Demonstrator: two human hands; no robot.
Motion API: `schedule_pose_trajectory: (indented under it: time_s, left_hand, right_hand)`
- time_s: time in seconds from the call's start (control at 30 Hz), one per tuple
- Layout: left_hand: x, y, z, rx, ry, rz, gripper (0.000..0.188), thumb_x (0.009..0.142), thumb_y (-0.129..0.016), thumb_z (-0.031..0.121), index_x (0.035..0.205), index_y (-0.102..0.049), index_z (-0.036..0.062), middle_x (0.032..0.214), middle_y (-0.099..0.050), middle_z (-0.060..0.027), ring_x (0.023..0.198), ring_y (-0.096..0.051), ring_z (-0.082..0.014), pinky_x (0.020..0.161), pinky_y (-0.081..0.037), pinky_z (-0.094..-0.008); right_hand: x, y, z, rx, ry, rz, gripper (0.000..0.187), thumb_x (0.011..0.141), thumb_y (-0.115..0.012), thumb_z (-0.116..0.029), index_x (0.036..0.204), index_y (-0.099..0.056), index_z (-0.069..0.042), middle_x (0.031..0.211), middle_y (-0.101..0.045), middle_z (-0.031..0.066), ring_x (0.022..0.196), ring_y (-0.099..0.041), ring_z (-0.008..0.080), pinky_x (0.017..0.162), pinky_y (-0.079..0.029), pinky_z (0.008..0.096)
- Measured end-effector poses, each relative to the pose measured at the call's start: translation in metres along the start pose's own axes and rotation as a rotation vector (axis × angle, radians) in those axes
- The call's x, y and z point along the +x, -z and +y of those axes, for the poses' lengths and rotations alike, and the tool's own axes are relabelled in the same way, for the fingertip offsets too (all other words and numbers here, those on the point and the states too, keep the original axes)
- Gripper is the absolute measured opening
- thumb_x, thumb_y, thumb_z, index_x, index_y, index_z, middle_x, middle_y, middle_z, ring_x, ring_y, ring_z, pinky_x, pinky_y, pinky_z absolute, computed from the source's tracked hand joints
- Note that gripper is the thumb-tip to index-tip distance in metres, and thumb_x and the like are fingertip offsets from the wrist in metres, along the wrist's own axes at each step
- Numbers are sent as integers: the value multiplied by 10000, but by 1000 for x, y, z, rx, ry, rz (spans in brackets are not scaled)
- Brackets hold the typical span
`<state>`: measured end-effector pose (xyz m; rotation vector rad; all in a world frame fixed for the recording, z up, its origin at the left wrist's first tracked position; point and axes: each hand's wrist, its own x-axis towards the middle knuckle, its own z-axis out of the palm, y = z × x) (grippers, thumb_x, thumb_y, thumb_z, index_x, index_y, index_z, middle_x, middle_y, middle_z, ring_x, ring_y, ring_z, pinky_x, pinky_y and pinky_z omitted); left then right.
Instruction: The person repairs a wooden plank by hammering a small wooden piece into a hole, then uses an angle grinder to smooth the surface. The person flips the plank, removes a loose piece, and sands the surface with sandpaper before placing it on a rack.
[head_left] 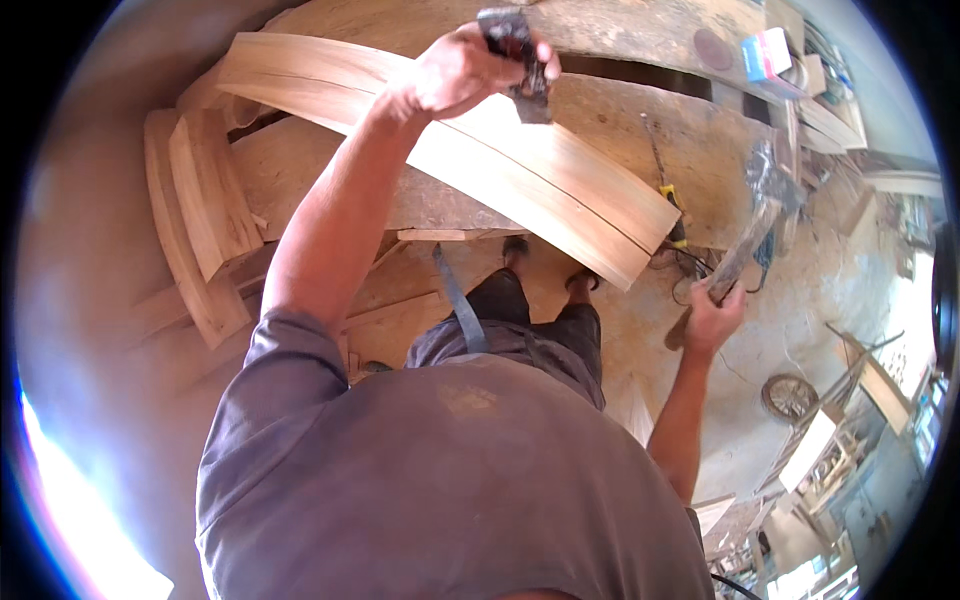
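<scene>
My left hand (460, 75) is closed around a dark, worn, blocky tool (522, 62) held over the far part of the bench. Beneath that tool lies a long pale board (530, 175), slanting from far left to near right, with a dark lengthwise line or gap along it. Off to the right, my right hand (716, 316) grips the handle of a wooden-handled tool (742, 250). Its grey metal head points away from me and is too blurred to tell hammer from hatchet.
The board rests on a thick, rough wooden bench (640, 110). A yellow-handled screwdriver (670, 195) lies near the board's right end. Wooden pieces (205, 195) lean at the left. A small box (768, 58) sits far right; a spoked wheel (789, 397) is on the floor.
</scene>
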<state>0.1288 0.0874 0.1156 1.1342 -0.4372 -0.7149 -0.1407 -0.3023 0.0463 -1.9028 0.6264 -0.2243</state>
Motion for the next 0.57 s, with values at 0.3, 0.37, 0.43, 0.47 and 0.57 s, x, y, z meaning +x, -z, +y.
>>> schedule_pose_trajectory:
  time_s: [0.3,0.37,0.43,0.47,0.57]
  left_hand:
    - [-1,-62,-40,206,130,-167,321,882,-559,-87,1160,-671,28,1097,-747,-111,1074,-664,-201,999,-493,-355]
    - [-1,-68,-49,184,169,-175,314,881,-561,-85,1150,-680,25,1107,-748,-93,1057,-659,-184,1005,-492,-339]
    - [3,-68,-50,247,190,-230,309,890,-570,-76,1158,-683,28,1118,-746,-89,1059,-658,-181,1014,-490,-337]
    - [4,-68,-50,280,203,-258,306,894,-574,-71,1162,-685,30,1123,-746,-87,1060,-658,-180,1018,-489,-336]
    - [8,-77,-42,499,234,-294,356,926,-639,-7,1272,-665,73,1156,-742,-87,1105,-651,-187,1033,-485,-346]
  right_hand:
    - [-90,-34,-60,288,-300,-39,169,851,-759,-44,894,-596,-45,706,-580,15,551,-549,122,522,-454,274]
    - [-110,-42,-56,295,-356,-25,167,853,-763,-53,871,-598,-43,680,-579,8,525,-543,106,491,-435,259]
    - [-127,-48,-53,293,-382,-15,169,857,-769,-57,832,-603,-37,647,-585,0,499,-543,87,462,-415,242]
    - [-132,-50,-54,289,-379,-16,166,859,-768,-59,838,-605,-36,648,-586,1,499,-544,87,464,-418,243]
    - [-144,-52,-55,288,-378,-5,159,863,-764,-63,850,-608,-34,650,-589,3,498,-546,86,468,-422,244]
